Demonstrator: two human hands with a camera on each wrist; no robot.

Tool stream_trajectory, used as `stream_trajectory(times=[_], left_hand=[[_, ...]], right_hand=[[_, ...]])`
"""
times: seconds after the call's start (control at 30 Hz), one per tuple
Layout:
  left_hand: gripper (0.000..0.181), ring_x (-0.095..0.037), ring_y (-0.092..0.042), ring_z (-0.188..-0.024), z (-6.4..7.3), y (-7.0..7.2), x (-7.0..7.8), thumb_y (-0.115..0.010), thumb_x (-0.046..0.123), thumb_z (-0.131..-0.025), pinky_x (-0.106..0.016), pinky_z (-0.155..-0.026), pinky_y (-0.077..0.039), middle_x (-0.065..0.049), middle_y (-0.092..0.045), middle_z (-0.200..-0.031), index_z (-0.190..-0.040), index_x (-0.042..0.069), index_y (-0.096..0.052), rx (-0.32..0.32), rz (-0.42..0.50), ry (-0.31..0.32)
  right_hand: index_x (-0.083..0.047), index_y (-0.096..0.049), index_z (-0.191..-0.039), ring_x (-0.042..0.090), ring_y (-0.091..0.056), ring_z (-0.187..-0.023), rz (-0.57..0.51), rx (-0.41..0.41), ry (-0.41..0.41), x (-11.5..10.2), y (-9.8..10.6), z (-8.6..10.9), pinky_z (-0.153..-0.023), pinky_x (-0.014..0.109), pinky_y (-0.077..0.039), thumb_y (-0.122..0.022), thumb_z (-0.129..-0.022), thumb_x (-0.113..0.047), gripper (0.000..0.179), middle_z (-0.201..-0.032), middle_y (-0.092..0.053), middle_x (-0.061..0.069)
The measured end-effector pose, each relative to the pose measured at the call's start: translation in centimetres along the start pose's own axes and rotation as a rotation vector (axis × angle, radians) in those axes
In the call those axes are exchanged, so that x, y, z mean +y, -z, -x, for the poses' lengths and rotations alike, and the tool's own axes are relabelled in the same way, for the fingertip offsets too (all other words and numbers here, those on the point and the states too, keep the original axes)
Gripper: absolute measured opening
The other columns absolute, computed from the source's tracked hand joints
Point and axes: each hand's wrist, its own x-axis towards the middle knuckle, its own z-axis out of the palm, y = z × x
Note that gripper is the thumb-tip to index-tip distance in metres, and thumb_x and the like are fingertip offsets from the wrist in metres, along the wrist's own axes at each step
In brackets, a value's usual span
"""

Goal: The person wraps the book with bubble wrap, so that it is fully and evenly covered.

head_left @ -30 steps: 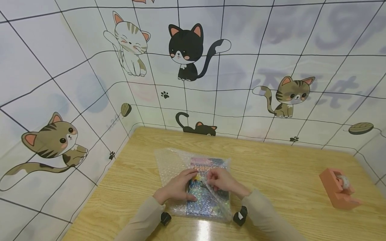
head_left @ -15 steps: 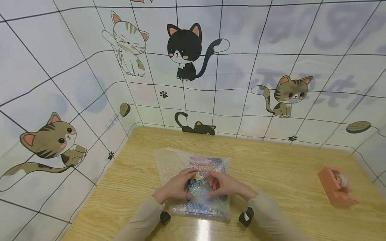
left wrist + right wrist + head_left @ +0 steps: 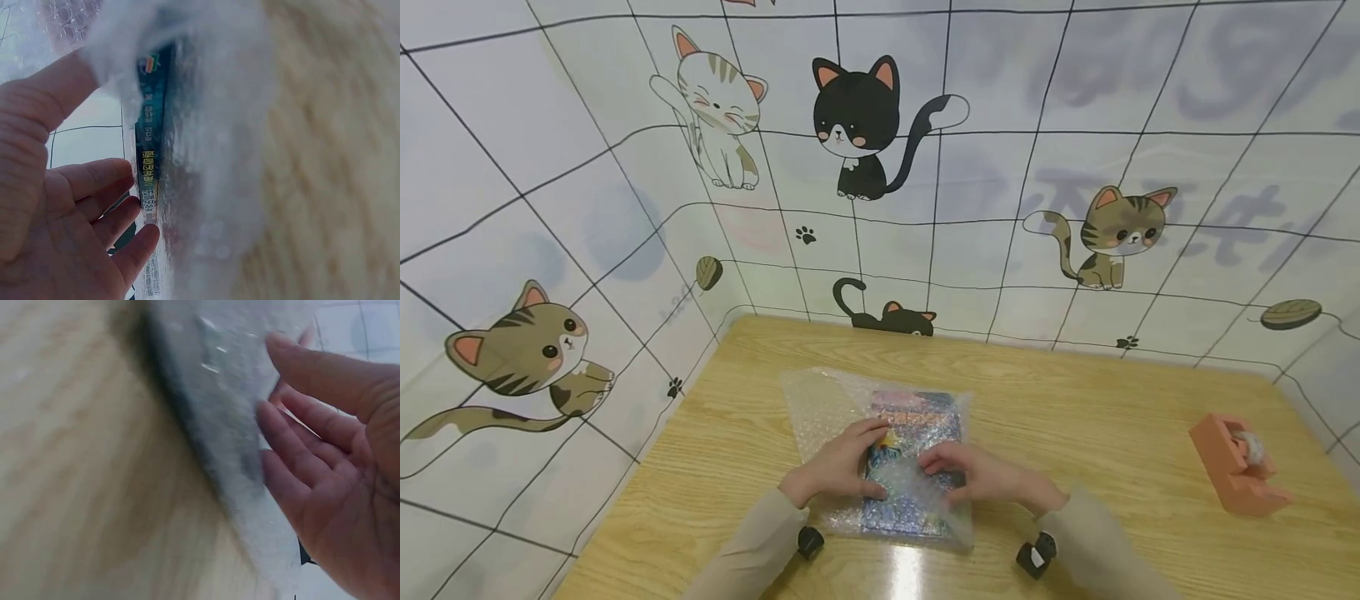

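A colourful book lies in clear bubble wrap, which spreads past its left side. My left hand rests on the book's left part, thumb and fingers spread apart. In the left wrist view, the dark spine with yellow and white characters shows beside those fingertips. My right hand touches the wrap over the book's right side with loosely bent fingers. Seen from the right wrist, its fingertips lie along the wrap, with the palm off it.
An orange tape dispenser holding a roll of clear tape stands at the right of the wooden table. Behind and to the left hangs a white grid-patterned cloth printed with cats.
My right hand had pinched a wrap edge over the book; it let go, spread its fingers and slid right and toward me. The flap now lies flatter. My left hand stays put.
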Motion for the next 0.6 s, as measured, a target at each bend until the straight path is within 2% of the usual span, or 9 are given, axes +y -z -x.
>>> stream_trajectory(times=[0.17,0.3,0.43,0.6], left_hand=[[0.089,-0.030,-0.026,-0.137,0.0,0.0,-0.1,-0.079,0.035,-0.074,-0.045,-0.107,-0.029,-0.013,-0.029,-0.149,-0.140,-0.004,-0.036,-0.007,-0.012,0.006],[0.089,-0.030,-0.025,-0.137,0.0,0.0,-0.2,-0.079,0.036,-0.074,-0.045,-0.107,-0.029,-0.012,-0.029,-0.150,-0.141,-0.003,-0.035,-0.015,-0.018,0.013],[0.090,-0.030,-0.025,-0.137,0.0,0.1,-0.2,-0.078,0.037,-0.074,-0.045,-0.107,-0.029,-0.012,-0.028,-0.150,-0.141,-0.004,-0.035,-0.015,-0.023,0.007],[0.090,-0.030,-0.025,-0.137,0.0,0.1,-0.2,-0.078,0.037,-0.074,-0.045,-0.107,-0.030,-0.012,-0.029,-0.150,-0.141,-0.003,-0.035,-0.015,-0.021,0.006]], right_hand=[[0.006,-0.052,-0.121,0.032,-0.055,-0.109,0.246,0.094,0.069,0.0,-1.2,0.3,-0.096,0.037,-0.044,-0.072,-0.078,-0.016,0.052,-0.121,-0.055,0.022],[0.004,-0.053,-0.125,0.038,-0.047,-0.119,0.380,0.090,0.123,-0.2,-1.7,0.7,-0.100,0.042,-0.039,-0.067,-0.084,-0.013,0.047,-0.131,-0.048,0.025],[0.005,-0.044,-0.134,0.039,-0.039,-0.126,0.352,-0.006,0.161,-0.3,-1.1,1.3,-0.105,0.041,-0.034,-0.063,-0.084,-0.008,0.055,-0.138,-0.039,0.028],[0.001,-0.035,-0.142,0.037,-0.029,-0.134,0.243,-0.140,0.145,-0.5,0.1,1.6,-0.109,0.039,-0.026,-0.063,-0.088,-0.018,0.064,-0.146,-0.027,0.028]])
